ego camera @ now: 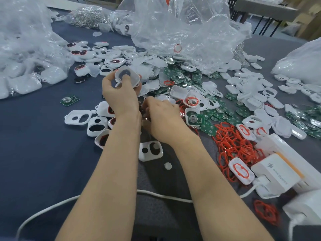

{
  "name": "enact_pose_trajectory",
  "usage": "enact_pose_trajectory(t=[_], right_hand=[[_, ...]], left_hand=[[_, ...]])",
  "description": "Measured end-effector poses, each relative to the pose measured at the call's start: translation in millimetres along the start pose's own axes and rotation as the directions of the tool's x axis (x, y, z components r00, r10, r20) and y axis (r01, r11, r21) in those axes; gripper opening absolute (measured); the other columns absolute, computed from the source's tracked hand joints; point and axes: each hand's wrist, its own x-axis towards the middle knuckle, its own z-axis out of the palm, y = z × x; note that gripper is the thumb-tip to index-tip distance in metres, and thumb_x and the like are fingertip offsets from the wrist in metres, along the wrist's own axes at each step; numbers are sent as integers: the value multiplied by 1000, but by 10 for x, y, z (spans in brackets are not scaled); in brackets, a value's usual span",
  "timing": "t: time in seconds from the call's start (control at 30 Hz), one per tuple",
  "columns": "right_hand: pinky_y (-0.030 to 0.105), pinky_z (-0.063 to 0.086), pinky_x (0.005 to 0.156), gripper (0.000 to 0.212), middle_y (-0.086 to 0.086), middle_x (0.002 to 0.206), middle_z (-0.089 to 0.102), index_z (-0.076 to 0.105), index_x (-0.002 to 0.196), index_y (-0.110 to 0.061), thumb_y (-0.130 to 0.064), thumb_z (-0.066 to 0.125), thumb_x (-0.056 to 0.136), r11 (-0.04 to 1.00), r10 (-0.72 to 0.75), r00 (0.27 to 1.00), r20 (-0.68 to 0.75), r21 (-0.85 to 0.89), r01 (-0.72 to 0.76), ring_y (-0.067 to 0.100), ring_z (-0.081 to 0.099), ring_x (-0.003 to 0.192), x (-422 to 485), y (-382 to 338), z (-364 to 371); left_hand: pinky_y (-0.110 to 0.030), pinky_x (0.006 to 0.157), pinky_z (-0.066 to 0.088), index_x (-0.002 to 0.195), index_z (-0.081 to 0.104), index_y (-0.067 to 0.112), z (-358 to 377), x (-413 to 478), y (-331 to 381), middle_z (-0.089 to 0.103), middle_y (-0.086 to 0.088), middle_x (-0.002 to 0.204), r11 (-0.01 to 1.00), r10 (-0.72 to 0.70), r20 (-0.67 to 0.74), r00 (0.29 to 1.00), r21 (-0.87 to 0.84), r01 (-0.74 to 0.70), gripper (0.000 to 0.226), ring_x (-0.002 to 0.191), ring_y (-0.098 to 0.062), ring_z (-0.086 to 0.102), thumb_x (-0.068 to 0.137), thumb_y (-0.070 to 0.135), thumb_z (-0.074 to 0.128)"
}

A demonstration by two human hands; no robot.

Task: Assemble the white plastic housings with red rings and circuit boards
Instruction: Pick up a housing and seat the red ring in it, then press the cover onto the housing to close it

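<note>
A dark blue cloth covers the tabletop [34,153], with a grey stretch at the far right. A big crumpled clear plastic bag [182,32] rises at the far middle. A second clear bag [20,40] slumps along the left edge, and a third, whitish bag [304,63] sits at the right edge. At the far left, a smaller bag of shiny metal pieces [86,16] lies on the cloth. A white charger [274,176] with a lightning mark is plugged into a white power strip [291,159] at the near right. A white cable [52,206] curves from it along the near edge. Beyond stand a black-legged table [264,7] and cardboard boxes [309,20].
</note>
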Motion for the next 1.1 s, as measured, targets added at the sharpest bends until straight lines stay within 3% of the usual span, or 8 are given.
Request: enact_pose_trajectory(t=[0.17,0.3,0.4,0.5,0.57,0.73,0.9,1.1], right_hand=[[43,34,90,37,10,121,57,45,121,-12,-29,59,90,998,55,996,72,1,-55,35,48,113,12,-7,-21],[30,41,88,22,8,110,65,64,110,-13,-19,63,89,950,129,991,-42,293,-111,25,57,104,-14,178,-121],[9,42,71,14,-6,86,68,71,99,-13,-16,65,87,792,344,915,-211,588,-163,1,61,78,-59,436,-258],[15,45,67,14,-5,85,67,62,102,-22,-16,65,89,570,508,818,-270,817,-84,5,58,71,-80,588,-315],[17,45,63,22,3,90,69,58,107,-29,-14,62,91,478,517,812,-270,878,-12,8,54,68,-77,613,-317],[14,45,67,17,-5,81,68,66,95,-20,-5,58,92,511,427,843,-326,856,73,0,61,72,-61,592,-298],[15,49,72,22,-4,84,71,65,87,-22,-2,58,91,517,370,883,-287,854,60,3,66,80,-76,569,-269],[34,52,80,24,3,90,72,64,85,-27,-4,59,90,625,330,898,-291,780,24,21,67,88,-73,553,-248]], left_hand=[[-20,58,54,96,51,17,1,0,-54,60,-2,89,999,-10,37,999,42,9,16,64,-9,67,94,1,54],[-19,56,54,92,50,19,25,-11,-97,60,-4,89,988,-104,133,986,129,87,18,65,-10,66,94,2,55],[-26,64,58,93,52,18,44,-31,-146,60,-10,100,961,-175,233,956,253,114,15,86,-24,67,94,3,56],[-27,63,58,94,54,14,61,-96,-153,62,-18,115,930,-290,339,895,321,179,3,97,-33,68,97,13,54],[-29,62,59,90,56,15,72,-127,-168,63,-20,118,904,-365,388,846,365,223,14,98,-35,67,101,22,49],[-30,61,60,94,61,13,81,-151,-190,68,-17,103,853,-466,468,751,463,241,34,78,-24,69,104,33,36],[-31,61,60,99,60,11,85,-149,-199,69,-19,99,834,-493,479,726,497,239,34,80,-26,69,104,33,35],[-28,55,57,97,60,14,86,-142,-202,68,-13,84,835,-485,482,730,502,223,34,65,-20,68,104,35,35]])
